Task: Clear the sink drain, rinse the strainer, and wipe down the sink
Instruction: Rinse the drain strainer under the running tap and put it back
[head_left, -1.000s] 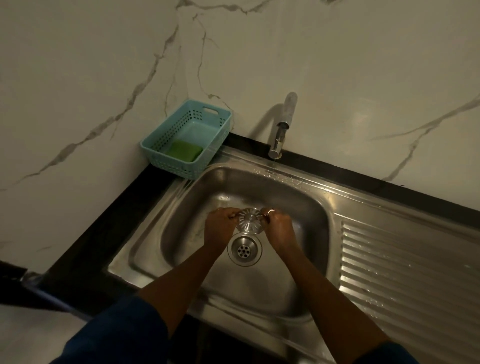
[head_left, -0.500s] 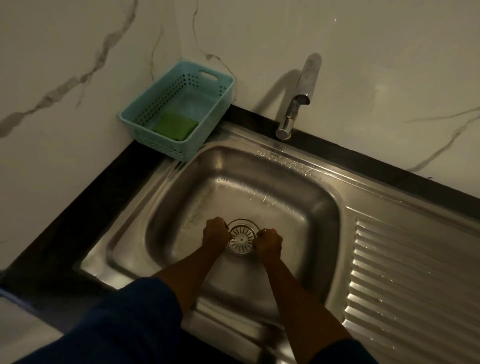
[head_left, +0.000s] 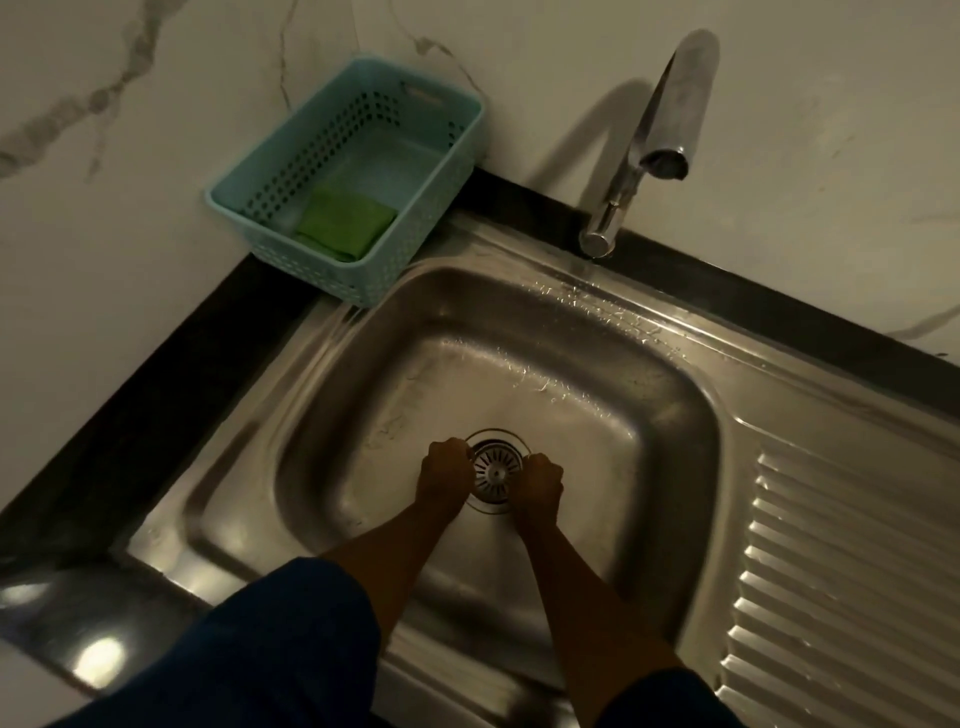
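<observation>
Round slotted steel strainer (head_left: 496, 470) sits in the drain (head_left: 490, 506), directly between the hands — left hand (head_left: 445, 475) and right hand (head_left: 538, 486) equally near, curled fingers pinching its opposite edges.

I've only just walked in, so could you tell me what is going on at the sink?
A person leans over the sink with both hands at the drain. The left hand and right hand, fingers curled, grip opposite edges of the strainer, which sits in the drain opening. A green sponge lies in the blue basket.
</observation>
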